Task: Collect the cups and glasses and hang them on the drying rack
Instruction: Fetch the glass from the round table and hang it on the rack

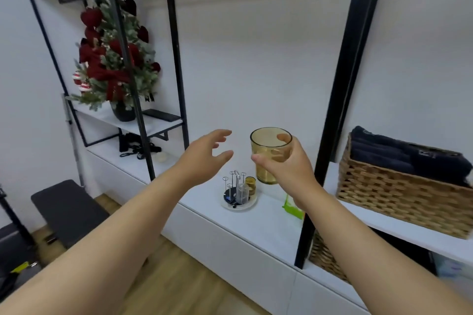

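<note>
Right hand (286, 163) grips an upright amber glass (268, 153); left hand (204, 158), fingers spread wide, hovers just beside; drying rack (236, 190) below.

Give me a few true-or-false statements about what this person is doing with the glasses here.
1. The right hand holds an amber glass. True.
2. The left hand holds a cup. False: it is open and holds nothing.
3. The drying rack stands on a white plate. True.
4. The wicker basket is full of glasses. False: it holds dark folded towels.
5. The amber glass hangs on the rack. False: it is held above it.
</note>
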The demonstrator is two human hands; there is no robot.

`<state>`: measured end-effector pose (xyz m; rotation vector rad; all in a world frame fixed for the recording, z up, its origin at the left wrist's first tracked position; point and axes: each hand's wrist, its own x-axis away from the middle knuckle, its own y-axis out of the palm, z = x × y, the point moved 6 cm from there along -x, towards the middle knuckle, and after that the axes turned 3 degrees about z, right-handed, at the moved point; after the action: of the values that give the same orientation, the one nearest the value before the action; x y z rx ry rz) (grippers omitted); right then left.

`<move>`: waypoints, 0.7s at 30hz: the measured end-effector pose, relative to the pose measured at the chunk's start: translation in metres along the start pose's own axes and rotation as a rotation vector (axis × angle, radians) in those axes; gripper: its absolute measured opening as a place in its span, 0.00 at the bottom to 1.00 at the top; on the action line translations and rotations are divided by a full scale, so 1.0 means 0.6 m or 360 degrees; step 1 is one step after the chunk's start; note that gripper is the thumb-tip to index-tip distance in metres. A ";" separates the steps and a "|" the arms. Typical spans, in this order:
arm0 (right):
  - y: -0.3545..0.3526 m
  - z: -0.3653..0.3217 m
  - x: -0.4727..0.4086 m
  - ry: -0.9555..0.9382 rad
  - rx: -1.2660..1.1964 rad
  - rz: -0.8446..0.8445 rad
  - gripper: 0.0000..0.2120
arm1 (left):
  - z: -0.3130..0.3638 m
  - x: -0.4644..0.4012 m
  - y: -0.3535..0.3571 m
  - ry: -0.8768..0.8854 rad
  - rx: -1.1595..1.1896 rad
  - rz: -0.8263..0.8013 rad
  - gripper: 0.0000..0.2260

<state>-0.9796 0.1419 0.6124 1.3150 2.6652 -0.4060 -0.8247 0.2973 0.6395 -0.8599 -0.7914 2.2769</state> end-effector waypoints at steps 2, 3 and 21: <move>0.041 0.007 -0.046 0.0004 -0.0004 0.0048 0.36 | -0.031 -0.050 -0.006 0.0026 0.0015 -0.0041 0.21; 0.060 0.010 -0.066 0.0008 -0.0010 0.0068 0.36 | -0.044 -0.073 -0.008 0.0038 0.0038 -0.0049 0.20; 0.354 0.122 -0.405 -0.0013 0.0075 -0.0091 0.23 | -0.243 -0.423 0.065 -0.0052 0.0146 -0.0198 0.43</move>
<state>-0.6629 0.0597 0.5640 1.2490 2.7076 -0.4830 -0.5722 0.1460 0.6187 -0.7135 -0.7282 2.2042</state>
